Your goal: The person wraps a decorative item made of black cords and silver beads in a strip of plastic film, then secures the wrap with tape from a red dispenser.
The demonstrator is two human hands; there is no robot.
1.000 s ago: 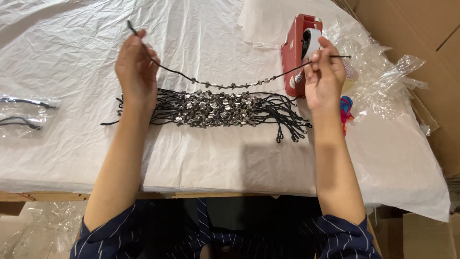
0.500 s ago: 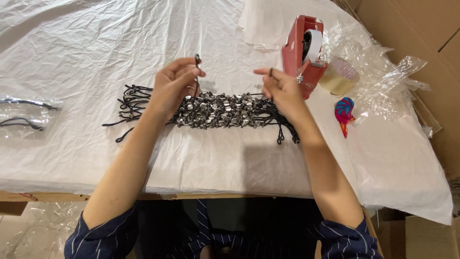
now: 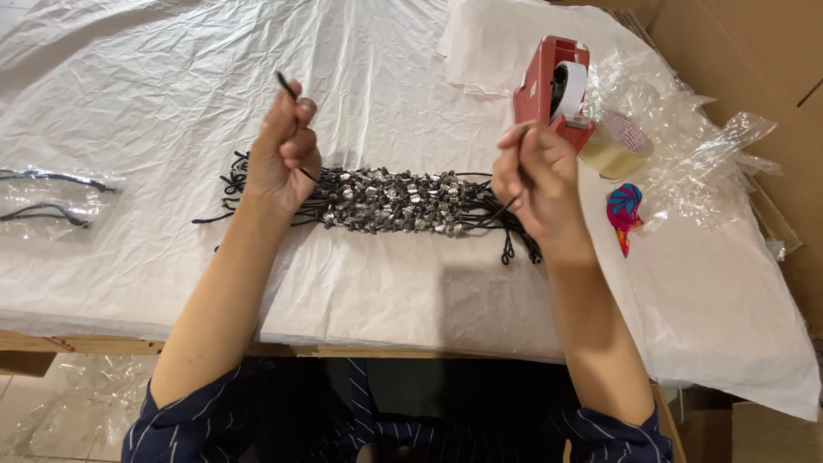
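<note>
A pile of black cord necklaces with silver beads (image 3: 394, 200) lies across the white paper-covered table (image 3: 171, 77). My left hand (image 3: 283, 154) is raised above the pile's left end, pinching one end of a black cord (image 3: 285, 84) that sticks up past my fingers. My right hand (image 3: 536, 184) is over the pile's right end, fingers closed on the other end of the cord, which runs down into the pile.
A red tape dispenser (image 3: 553, 81) stands behind my right hand, with a roll of clear tape (image 3: 617, 146) and crumpled clear plastic (image 3: 703, 163) beside it. A small multicoloured object (image 3: 624, 210) lies to the right. Bagged black cords (image 3: 47, 197) lie at far left. Cardboard boxes (image 3: 754, 51) stand at right.
A second ago I held a beaded cord stretched wide, then both hands dropped to the pile. Now they have lifted and spread apart again, each pinching a cord end.
</note>
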